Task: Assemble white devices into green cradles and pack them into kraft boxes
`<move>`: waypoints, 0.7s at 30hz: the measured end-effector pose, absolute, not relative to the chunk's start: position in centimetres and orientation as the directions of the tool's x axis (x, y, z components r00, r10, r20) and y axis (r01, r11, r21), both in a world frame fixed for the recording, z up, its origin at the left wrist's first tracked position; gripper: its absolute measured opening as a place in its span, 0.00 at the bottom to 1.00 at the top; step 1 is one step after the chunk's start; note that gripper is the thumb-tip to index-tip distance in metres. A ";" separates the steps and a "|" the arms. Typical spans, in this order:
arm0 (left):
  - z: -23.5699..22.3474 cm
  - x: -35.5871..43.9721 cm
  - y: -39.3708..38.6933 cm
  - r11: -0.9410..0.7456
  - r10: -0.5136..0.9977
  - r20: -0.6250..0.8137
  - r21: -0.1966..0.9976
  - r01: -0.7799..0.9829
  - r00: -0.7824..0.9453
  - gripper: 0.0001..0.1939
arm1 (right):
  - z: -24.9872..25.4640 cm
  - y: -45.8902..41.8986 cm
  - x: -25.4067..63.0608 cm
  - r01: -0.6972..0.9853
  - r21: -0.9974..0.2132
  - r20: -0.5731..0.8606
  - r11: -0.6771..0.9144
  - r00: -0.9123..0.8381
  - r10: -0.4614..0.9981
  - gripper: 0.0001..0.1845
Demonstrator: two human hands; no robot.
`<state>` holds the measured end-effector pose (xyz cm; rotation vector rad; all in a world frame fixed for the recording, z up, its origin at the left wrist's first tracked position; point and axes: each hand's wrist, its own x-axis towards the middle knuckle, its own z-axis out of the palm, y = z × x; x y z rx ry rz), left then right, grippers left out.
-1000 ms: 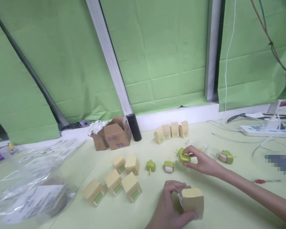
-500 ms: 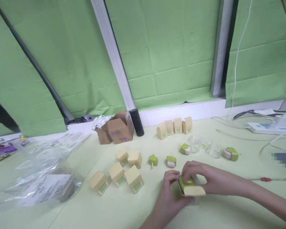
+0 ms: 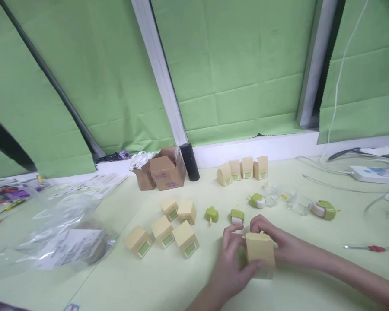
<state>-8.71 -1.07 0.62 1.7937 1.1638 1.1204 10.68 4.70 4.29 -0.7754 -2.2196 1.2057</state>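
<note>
A small cream cardboard box stands between my two hands near the table's front. My left hand grips it from the left, the thumb across its near face and the fingers along the far left edge. Behind its right side, my right hand curls against it, some fingertips hidden. Just beyond the hands lies a green-and-white roller-like piece, with a similar green piece to its left. Two more green-and-white pieces, one of them at the right, lie near clear plastic covers.
Several closed cream boxes are grouped at left, others along the back. An opened brown carton and a black cylinder stand by the wall. A plastic bag, a red-handled screwdriver and a power strip lie around.
Earlier my right fingers were on a green piece in the open box. The top flap has since swung up, and the green piece is out of sight. The view has shifted slightly.
</note>
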 end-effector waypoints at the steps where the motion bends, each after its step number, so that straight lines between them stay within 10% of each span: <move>1: 0.6 -8.7 -1.0 -0.328 0.941 0.282 0.895 0.303 0.186 0.13 | 3.9 4.5 10.4 0.243 -0.850 0.198 0.468 -0.675 0.711 0.07; 9: 0.7 -8.5 -0.8 -0.239 0.970 0.218 0.927 0.289 0.105 0.16 | 4.1 4.4 11.1 0.187 -0.857 0.258 0.480 -0.650 0.714 0.23; 21: 1.5 -8.2 -1.3 -0.093 0.987 0.082 0.993 0.072 0.140 0.25 | 3.2 4.9 9.5 0.162 -0.955 0.109 0.249 -0.588 0.802 0.16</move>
